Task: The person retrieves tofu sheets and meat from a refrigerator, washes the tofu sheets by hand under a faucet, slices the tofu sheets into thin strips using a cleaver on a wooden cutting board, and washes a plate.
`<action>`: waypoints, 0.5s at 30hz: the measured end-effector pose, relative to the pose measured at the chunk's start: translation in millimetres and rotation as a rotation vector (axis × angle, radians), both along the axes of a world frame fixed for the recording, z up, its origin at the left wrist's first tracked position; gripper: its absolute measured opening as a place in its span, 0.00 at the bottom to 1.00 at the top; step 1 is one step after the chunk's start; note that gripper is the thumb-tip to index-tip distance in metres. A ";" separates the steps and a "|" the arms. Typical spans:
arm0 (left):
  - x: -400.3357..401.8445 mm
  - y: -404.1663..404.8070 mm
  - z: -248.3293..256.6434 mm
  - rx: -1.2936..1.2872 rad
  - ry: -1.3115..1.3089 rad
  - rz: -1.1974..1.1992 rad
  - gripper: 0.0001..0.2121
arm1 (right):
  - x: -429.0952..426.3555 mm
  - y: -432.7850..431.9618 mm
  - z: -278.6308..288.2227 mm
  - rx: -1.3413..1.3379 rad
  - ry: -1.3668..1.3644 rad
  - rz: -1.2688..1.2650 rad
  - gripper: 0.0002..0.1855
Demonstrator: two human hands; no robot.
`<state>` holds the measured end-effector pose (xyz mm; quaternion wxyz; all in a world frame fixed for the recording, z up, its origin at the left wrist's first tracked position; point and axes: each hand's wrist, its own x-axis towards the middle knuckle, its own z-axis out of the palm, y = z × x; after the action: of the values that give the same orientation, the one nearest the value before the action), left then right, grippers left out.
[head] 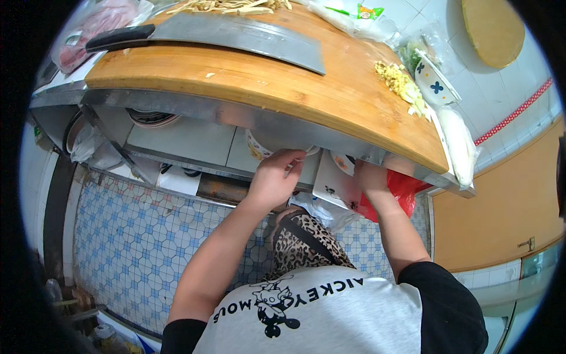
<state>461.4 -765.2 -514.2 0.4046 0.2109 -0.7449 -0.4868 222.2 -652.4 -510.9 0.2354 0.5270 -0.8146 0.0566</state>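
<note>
Below the counter's edge, my left hand [281,170] is at the near rim of a white bowl with a floral pattern [258,146] on the under-counter shelf; its fingertips are partly hidden. My right hand [370,175] reaches under the counter beside a white dish with an orange flower [342,162] and a red plastic bag [400,194]; its fingers are hidden, so its hold cannot be told. A white tray [329,190] with dark drawings lies between the hands. Above, a cleaver [239,40] rests on a wooden cutting board [265,90], with chopped yellowish pieces [400,84] at the board's right.
The metal counter edge [199,101] overhangs the shelf. Stacked plates [152,118] stand on the shelf at left. On the counter are bagged meat [90,33], pale strips [234,5], a patterned white bowl [435,84] and a wrapped white vegetable [455,146]. A wooden door [499,199] is at right.
</note>
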 end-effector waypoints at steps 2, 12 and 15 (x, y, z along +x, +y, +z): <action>-7.2 3.1 0.3 0.135 -0.014 -0.064 0.11 | 13.2 3.6 13.8 -0.011 -0.067 -0.012 0.20; -36.5 14.4 31.0 0.983 0.471 -0.605 0.14 | 76.9 20.1 63.5 -0.068 0.013 0.415 0.11; -9.8 14.1 35.0 1.180 0.551 -0.471 0.14 | 94.8 11.5 72.6 -0.163 -0.018 0.790 0.04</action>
<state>451.6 -751.1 -479.2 0.2803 0.0971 -0.2515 -0.9213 317.0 -640.9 -438.3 0.2294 0.7787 -0.5442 0.2118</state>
